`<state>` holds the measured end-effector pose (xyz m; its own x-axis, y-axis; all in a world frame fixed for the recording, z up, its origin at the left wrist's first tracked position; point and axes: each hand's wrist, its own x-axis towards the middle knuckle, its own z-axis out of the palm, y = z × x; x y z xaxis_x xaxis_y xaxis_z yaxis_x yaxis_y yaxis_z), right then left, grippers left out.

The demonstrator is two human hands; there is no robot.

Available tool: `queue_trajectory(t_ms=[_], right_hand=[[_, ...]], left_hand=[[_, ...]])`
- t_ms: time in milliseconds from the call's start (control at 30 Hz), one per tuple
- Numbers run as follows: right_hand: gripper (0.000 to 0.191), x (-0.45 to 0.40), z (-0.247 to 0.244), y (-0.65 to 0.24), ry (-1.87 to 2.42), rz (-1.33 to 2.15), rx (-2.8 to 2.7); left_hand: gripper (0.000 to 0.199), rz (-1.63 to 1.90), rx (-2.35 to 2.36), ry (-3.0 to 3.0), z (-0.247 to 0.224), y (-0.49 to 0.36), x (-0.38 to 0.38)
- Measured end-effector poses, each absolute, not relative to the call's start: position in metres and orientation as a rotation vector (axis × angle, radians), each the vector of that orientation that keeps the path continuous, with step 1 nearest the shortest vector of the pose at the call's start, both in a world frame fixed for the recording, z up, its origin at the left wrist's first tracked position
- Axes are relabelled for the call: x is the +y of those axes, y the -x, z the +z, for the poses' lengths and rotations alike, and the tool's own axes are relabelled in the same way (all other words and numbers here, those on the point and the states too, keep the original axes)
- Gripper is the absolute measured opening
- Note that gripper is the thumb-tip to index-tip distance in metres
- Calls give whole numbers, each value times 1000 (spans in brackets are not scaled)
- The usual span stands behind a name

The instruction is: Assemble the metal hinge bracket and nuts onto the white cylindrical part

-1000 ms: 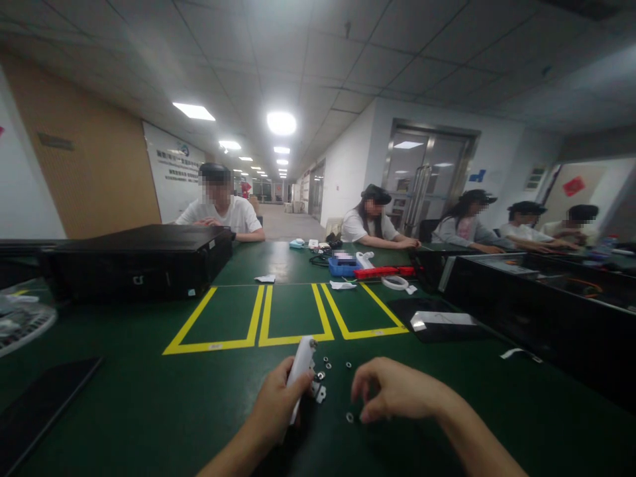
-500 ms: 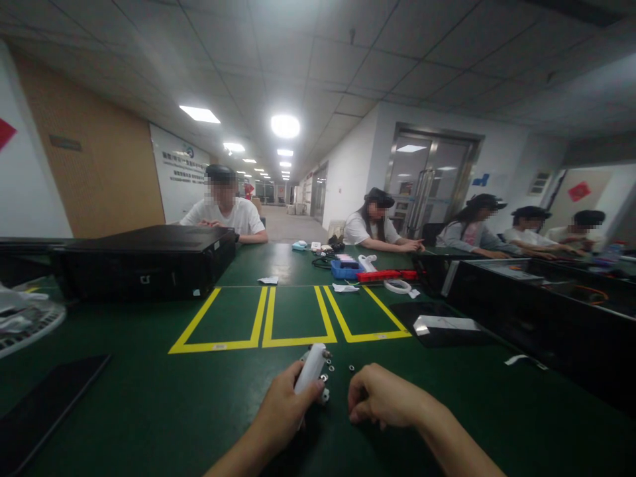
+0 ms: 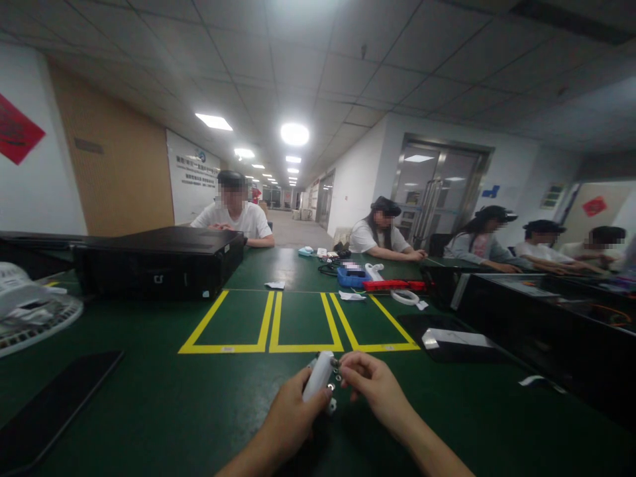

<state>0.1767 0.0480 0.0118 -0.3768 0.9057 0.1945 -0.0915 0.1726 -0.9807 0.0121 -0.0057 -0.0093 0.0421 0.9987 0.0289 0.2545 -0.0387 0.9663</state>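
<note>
My left hand is wrapped around a white elongated housing, thumb pressed along its near side. The housing sits above the desk, its long axis running away from me and leaning slightly right. At its far right end is a small metal fitting, and that end faces my right hand, whose bent thumb and forefinger come in from the right, right at the fitting. So my left hand has the body, while my right is nearer the fitting end. Between my hands, a few small metal rings lie on the desk.

On the left, my palm hides the housing's lower end and most of my fingers beneath it. The ringlike pieces are partly covered and too small to identify. On the right, I cannot tell whether my fingertips pinch a ring or only touch the fitting.
</note>
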Motion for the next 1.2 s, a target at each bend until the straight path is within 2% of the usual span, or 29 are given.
queue_trajectory(t_ms=[767, 1033, 1100, 1200], right_hand=[[40, 43, 12, -174, 842, 1391, -1408], [42, 42, 2, -165, 796, 1435, -1267], [40, 42, -2, -163, 775, 1378, -1298], [35, 41, -7, -160, 771, 1059, -1441]], left_hand=[[49, 1038, 1368, -1459, -7, -13, -5], [41, 1079, 1378, -1493, -8, -12, -6], [42, 1067, 1387, -1486, -10, -12, -5], [42, 1046, 1394, -1464, -11, -13, -4]])
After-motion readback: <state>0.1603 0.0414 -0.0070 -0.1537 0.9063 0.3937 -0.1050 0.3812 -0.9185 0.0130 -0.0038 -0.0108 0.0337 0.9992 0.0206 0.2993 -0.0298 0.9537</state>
